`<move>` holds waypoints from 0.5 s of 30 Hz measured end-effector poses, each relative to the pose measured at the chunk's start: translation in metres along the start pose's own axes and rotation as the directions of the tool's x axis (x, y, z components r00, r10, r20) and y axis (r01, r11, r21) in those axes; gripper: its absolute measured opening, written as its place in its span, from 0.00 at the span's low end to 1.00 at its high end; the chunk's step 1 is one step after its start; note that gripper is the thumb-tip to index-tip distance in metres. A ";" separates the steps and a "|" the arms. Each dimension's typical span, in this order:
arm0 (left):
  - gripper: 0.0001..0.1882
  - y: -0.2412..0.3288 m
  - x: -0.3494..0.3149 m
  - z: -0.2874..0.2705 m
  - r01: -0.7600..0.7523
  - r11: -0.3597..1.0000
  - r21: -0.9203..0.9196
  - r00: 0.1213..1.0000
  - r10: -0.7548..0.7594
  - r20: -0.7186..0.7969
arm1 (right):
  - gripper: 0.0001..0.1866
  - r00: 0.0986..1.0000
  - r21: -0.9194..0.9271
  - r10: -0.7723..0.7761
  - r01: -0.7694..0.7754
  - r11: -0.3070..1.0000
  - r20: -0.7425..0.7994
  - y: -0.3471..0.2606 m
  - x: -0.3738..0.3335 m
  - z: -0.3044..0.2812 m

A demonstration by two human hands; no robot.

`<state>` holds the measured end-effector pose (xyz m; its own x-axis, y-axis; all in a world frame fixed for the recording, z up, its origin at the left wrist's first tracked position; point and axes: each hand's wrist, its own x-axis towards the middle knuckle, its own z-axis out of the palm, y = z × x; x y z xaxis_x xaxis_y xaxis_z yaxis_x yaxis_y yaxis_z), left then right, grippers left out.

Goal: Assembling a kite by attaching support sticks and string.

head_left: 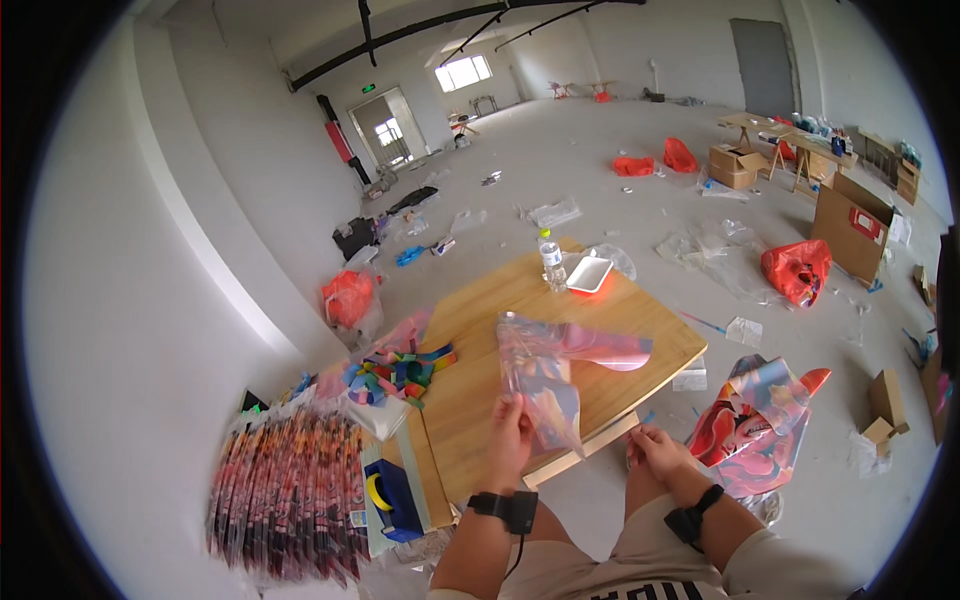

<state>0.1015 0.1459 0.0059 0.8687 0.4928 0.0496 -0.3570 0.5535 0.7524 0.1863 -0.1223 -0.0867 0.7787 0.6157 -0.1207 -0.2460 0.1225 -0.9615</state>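
I saw left hand [512, 428], fingers clamped on glossy sheet [545, 375], likely steadying it; sheet reached over table [465, 425] toward one o'clock. Right hand [655, 448], three o'clock from left: fingers curled, couldn't tell on what.

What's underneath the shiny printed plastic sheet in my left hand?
Around the printed plastic sheet, wooden tabletop shows. Your left hand grips the sheet, and whatever lies directly beneath it is covered, so I can't tell.

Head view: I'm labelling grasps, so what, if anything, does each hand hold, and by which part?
Left hand: the shiny printed film, by its lower left edge. Right hand: curled; whether it holds anything cannot be told.
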 end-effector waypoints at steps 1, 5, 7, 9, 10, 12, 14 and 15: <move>0.05 0.013 0.003 0.015 0.003 1.000 0.004 1.000 -0.003 0.009 | 0.15 1.000 0.005 -0.006 0.006 1.000 -0.007 0.002 0.001 -0.001; 0.03 0.058 -0.027 0.090 -0.084 0.927 0.367 0.939 -0.050 0.340 | 0.20 0.999 0.030 -0.019 0.018 0.999 0.045 0.002 0.001 0.000; 0.05 0.063 -0.054 0.110 -0.333 0.756 0.564 0.835 -0.042 0.549 | 0.24 0.997 0.059 -0.044 0.040 0.997 0.068 -0.005 -0.007 0.009; 0.09 0.058 -0.076 0.114 -0.723 0.486 0.491 0.596 0.079 0.799 | 0.38 0.957 0.460 -0.214 0.103 0.882 0.195 -0.014 -0.016 0.016; 0.09 0.059 -0.093 0.129 -0.795 0.396 0.459 0.531 0.088 0.843 | 0.38 0.958 0.460 -0.220 0.114 0.881 0.183 -0.017 -0.017 0.010; 0.11 0.069 -0.132 0.137 -0.569 0.455 0.685 0.630 -0.295 0.718 | 0.48 0.896 0.718 -0.240 -0.116 0.686 0.374 -0.014 -0.027 -0.001; 0.09 0.063 -0.156 0.119 -0.675 0.413 0.612 0.558 -0.258 0.789 | 0.49 0.892 0.658 -0.200 -0.133 0.741 0.406 -0.064 -0.052 0.027; 0.08 0.057 -0.165 0.113 -0.775 0.372 0.511 0.458 -0.226 0.860 | 0.50 0.892 0.592 -0.167 -0.131 0.795 0.421 -0.088 -0.060 0.033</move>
<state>-0.0239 0.0204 0.1151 0.7737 -0.4766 0.4174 -0.6308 -0.5189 0.5768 0.1421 -0.1443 0.0136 0.4927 0.8560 0.1564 -0.6391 0.4779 -0.6027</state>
